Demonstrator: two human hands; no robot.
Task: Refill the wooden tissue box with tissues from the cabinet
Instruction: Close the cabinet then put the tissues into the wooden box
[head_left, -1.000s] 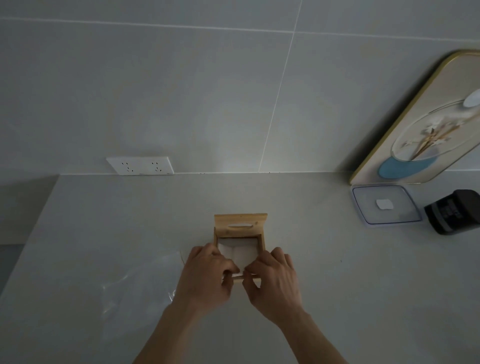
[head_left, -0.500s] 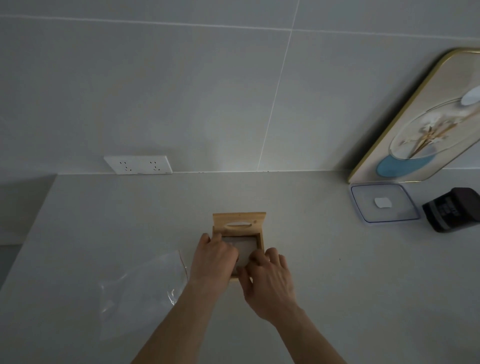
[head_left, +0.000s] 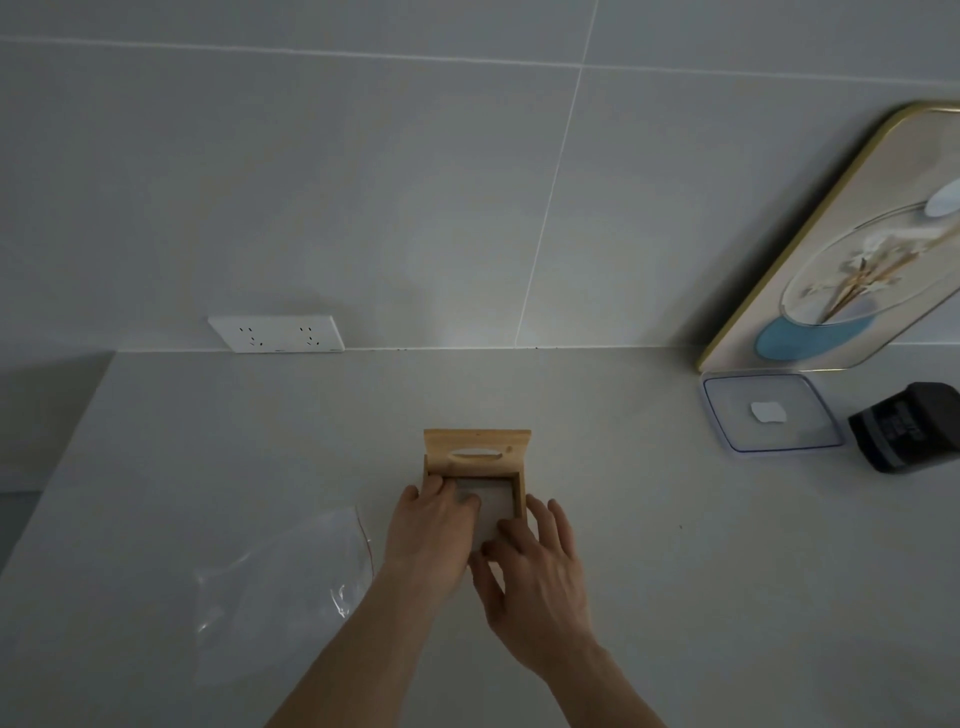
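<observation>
The small wooden tissue box (head_left: 521, 488) stands on the pale counter (head_left: 675, 582), and its slotted lid (head_left: 477, 448) is tipped up at the back. A white stack of tissues (head_left: 496, 501) lies inside. My left hand (head_left: 428, 535) reaches in from the near left with its fingers flat on the tissues. My right hand (head_left: 537, 566) rests at the box's near right corner, fingers spread, some on the tissues and some over the right wall. The near edge of the box is hidden by both hands.
An empty clear plastic wrapper (head_left: 280, 587) lies left of my left forearm. A clear square container lid (head_left: 769, 413), a black device (head_left: 909, 426) and a leaning framed picture (head_left: 852, 249) sit at the back right. A wall socket (head_left: 278, 333) is at the back left.
Both hands have gone from pinching the tissues above the near edge to pressing them down inside the box. The tissues now sit lower, and my right hand's fingers have spread.
</observation>
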